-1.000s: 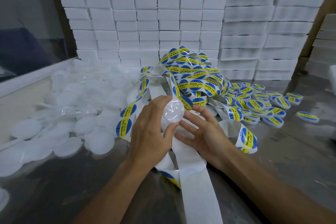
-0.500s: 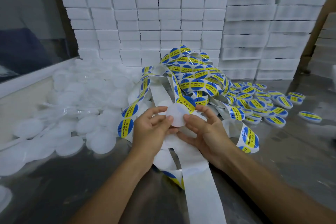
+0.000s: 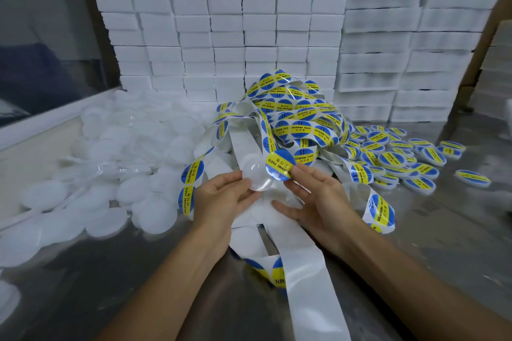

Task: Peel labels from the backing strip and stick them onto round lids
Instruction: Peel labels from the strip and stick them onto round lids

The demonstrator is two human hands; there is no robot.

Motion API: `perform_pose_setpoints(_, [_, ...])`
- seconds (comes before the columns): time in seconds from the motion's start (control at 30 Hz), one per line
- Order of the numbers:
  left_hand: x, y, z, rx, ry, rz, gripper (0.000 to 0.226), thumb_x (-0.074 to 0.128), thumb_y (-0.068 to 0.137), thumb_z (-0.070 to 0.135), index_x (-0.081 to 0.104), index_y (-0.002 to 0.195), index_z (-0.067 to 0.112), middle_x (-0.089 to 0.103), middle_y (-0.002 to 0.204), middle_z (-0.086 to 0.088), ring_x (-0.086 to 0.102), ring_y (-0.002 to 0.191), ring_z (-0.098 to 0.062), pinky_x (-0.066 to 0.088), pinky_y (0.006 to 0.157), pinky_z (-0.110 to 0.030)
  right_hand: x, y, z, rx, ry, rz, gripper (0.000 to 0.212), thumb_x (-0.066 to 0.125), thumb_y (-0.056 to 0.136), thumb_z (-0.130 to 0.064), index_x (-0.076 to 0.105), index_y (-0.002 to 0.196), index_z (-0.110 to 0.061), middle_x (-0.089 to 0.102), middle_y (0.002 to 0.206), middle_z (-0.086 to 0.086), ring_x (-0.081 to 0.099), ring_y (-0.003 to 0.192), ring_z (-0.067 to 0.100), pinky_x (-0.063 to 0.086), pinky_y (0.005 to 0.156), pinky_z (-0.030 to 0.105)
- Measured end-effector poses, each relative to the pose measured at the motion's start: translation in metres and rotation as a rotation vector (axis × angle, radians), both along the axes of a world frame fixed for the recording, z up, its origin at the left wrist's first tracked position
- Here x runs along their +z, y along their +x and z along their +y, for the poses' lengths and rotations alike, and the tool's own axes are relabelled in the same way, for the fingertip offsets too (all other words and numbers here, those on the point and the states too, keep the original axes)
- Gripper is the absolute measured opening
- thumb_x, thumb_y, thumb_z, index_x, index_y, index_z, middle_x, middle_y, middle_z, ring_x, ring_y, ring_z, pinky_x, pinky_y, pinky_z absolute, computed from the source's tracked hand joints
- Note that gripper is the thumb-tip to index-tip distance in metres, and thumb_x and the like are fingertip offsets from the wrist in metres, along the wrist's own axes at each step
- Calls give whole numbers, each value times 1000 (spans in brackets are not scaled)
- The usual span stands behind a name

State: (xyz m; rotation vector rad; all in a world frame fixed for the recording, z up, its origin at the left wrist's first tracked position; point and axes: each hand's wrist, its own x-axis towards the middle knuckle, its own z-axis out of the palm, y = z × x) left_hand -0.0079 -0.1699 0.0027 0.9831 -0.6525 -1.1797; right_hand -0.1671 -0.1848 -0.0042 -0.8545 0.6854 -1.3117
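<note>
My left hand (image 3: 221, 199) grips a clear round lid (image 3: 256, 174) by its left edge, above the tangled backing strip (image 3: 302, 266). My right hand (image 3: 318, 196) pinches a round blue-and-yellow "Soldering Paste" label (image 3: 279, 163) between thumb and forefinger. The label overlaps the lid's upper right edge and looks partly laid on it. More labels sit on the strip heap (image 3: 299, 116) behind my hands.
A pile of bare white lids (image 3: 116, 163) spreads over the left of the metal table (image 3: 443, 230). Labelled lids (image 3: 399, 158) lie at the right. Stacks of white boxes (image 3: 249, 36) wall off the back, with cardboard cartons behind them.
My left hand turned the lid and shifted its grip to the left edge. My right hand lifted off the strip with a peeled label and brought it onto the lid.
</note>
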Motion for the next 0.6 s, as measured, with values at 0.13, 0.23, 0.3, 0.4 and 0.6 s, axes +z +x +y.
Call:
perform_pose_setpoints(0.13, [0, 2, -1, -38, -11, 41, 16, 69, 82, -5, 68, 98, -2, 74, 94, -20, 74, 82, -26, 61, 74, -32, -1, 2, 2, 4, -19, 74, 19, 80, 68, -25, 79, 87, -19, 75, 105, 8, 70, 87, 10, 52, 92, 60])
perform_pose_setpoints(0.23, [0, 3, -1, -65, -28, 54, 18, 69, 82, -4, 67, 100, -3, 74, 93, -20, 74, 82, -26, 61, 70, -30, 0, 2, 3, -19, -16, 114, 27, 81, 64, -27, 79, 89, -16, 75, 103, 8, 71, 87, 9, 54, 91, 56])
perform_pose_setpoints(0.3, [0, 2, -1, -76, -41, 47, 18, 70, 80, -2, 68, 98, -2, 75, 91, -18, 74, 82, -25, 60, 68, -28, 0, 2, 4, -19, -26, 142, 29, 81, 64, -29, 80, 90, -17, 76, 101, 7, 71, 87, 9, 56, 90, 54])
perform_pose_setpoints(0.4, [0, 2, -1, -83, -51, 42, 17, 70, 80, -2, 68, 98, -2, 75, 89, -17, 74, 82, -24, 60, 67, -27, 0, 3, 5, -27, -31, 178, 31, 82, 62, -29, 80, 90, -17, 76, 99, 7, 71, 87, 9, 58, 88, 50])
perform_pose_setpoints(0.6, [1, 2, -1, -77, -59, 44, 13, 70, 80, -4, 69, 92, 1, 75, 87, -17, 74, 80, -24, 59, 66, -26, 1, 4, 6, -38, -22, 194, 30, 81, 63, -28, 80, 91, -18, 76, 97, 7, 70, 88, 11, 59, 85, 45])
